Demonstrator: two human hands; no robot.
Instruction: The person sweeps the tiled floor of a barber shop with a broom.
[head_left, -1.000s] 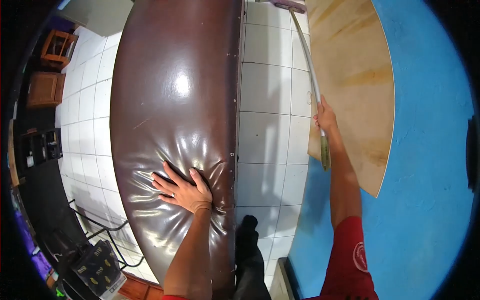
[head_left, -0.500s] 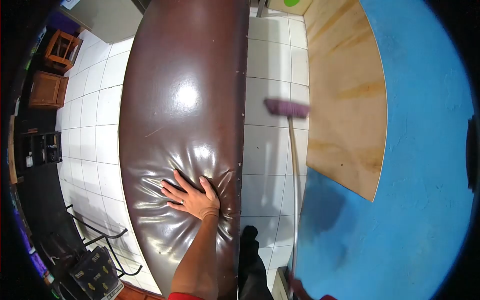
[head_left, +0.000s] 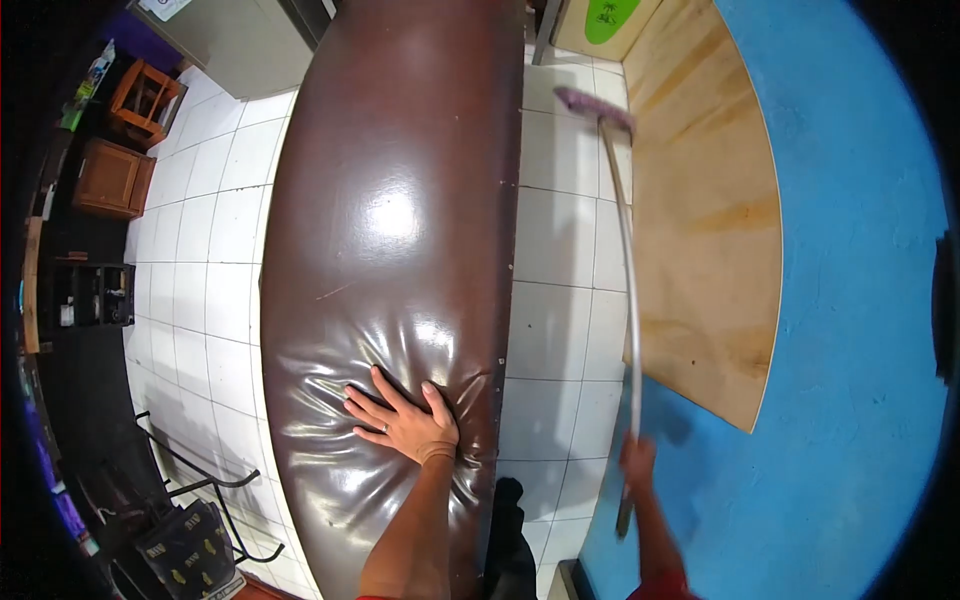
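Note:
My left hand (head_left: 412, 424) lies flat on a padded brown bench (head_left: 400, 120), its fingers spread. The glossy cover wrinkles around the palm. On the other side, my right hand (head_left: 637, 462) is wrapped round the handle of a broom (head_left: 626, 250), close to the handle's near end; the hand is slightly blurred. The broom's purple head rests far ahead on the white tile floor (head_left: 555, 235), in the strip between bench and wall, with its right end against a plywood panel (head_left: 710, 220).
A blue wall (head_left: 860, 250) rises on the right. My dark-clad foot (head_left: 508, 495) stands beside the bench. Left of the bench are a black-framed chair (head_left: 190, 545), a wooden cabinet (head_left: 112, 178) and a grey cabinet (head_left: 235, 45). A board with a green oval (head_left: 608, 18) stands at the far end.
The broom head has moved farther ahead along the floor strip. My right hand has come forward into fuller view. My left hand stays pressed on the bench while the view has shifted slightly.

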